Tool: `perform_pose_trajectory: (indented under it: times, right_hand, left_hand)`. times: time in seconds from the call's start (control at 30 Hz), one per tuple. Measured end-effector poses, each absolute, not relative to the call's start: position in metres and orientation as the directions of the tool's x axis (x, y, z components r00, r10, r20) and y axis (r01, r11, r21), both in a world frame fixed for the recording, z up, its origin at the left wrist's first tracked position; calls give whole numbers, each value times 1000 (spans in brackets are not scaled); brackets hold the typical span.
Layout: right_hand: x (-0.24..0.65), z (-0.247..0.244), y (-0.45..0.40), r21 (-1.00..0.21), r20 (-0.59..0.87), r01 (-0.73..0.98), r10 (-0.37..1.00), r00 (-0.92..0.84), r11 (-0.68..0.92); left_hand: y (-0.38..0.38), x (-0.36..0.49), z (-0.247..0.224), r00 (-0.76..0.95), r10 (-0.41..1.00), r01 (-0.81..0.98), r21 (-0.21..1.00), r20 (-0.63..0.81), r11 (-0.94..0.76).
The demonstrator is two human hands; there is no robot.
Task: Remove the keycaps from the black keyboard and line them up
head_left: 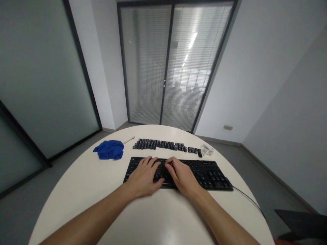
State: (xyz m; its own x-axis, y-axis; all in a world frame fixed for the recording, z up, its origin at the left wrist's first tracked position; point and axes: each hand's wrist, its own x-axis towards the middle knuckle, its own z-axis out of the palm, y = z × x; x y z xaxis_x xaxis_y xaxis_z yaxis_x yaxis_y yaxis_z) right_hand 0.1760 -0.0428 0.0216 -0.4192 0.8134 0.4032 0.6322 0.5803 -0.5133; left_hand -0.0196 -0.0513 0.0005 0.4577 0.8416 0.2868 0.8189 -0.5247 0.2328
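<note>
You have both bare hands at work on the long black keyboard [216, 177], which lies flat along the middle of the round cream table [84, 192], between its near edge and the rows of loose black keycaps [144, 144] toward the far edge. The step in hand looks like close fingertip work on a small spot left of the keyboard's centre. From here, the next move seems to call for a steady board and fine control from the right fingertips, without brushing neighbouring keys.

Your left hand [146, 173] is spread palm down over the keyboard's left part, fingers reaching across it and thumb out near its front edge. Your right hand [183, 174] is curled, wrist angled inward, with thumb and forefinger drawn together just beside the left fingertips — whether they pinch something small, you can't tell from this view. Both forearms come in from the near edge and converge.

Toward the table's far left edge lie a crumpled royal-blue cloth [110, 150] and a slim pale stick [129, 140]; a crinkled clear plastic packet [207, 150] sits at the right end of the keycaps. The thin dark cable [248, 196] runs from the keyboard over the right edge.
</note>
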Motion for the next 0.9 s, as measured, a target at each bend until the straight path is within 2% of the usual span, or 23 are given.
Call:
perform_pose_trajectory:
  times: [0.33,0.57,0.9]
  right_hand:
    - [191,23,-33,-627,382,548,832,-403,554]
    - [194,17,-28,-679,388,512,849,-358,526]
    - [195,10,-21,-804,333,420,904,-267,420]
  left_hand:
    - [-45,9,15,490,836,824,182,248,-537]
    - [-45,10,5,447,830,809,246,335,-534]
    - [-44,6,4,477,819,789,256,320,-559]
